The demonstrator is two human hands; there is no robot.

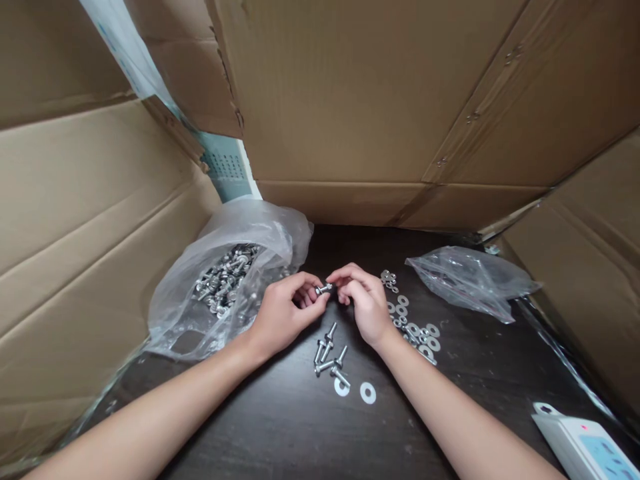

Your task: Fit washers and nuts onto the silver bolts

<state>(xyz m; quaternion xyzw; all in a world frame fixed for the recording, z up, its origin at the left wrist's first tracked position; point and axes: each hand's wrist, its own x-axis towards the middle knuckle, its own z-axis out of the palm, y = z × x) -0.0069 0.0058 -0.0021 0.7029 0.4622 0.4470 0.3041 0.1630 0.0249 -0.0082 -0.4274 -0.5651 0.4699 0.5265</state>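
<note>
My left hand [287, 310] pinches a silver bolt [324, 289] between thumb and fingertips, above the dark table [260, 427]. At the bolt's other end, the curled fingers of my right hand [363, 300] close on its tip; whether a nut sits there I cannot make out. Below the hands lie several loose bolts [326, 350], some with dark rings or nuts on their shanks. A flat washer [373, 393] rests near them, and another washer [338, 389] is partly under a bolt.
Left of my hands, an open clear plastic bag [170, 300] holds many bolts [225, 280]. Washers and nuts [430, 333] lie scattered beside my right wrist. Farther right are a crumpled plastic bag [470, 277] and a white power strip [575, 443]. Cardboard walls [350, 93] surround the table.
</note>
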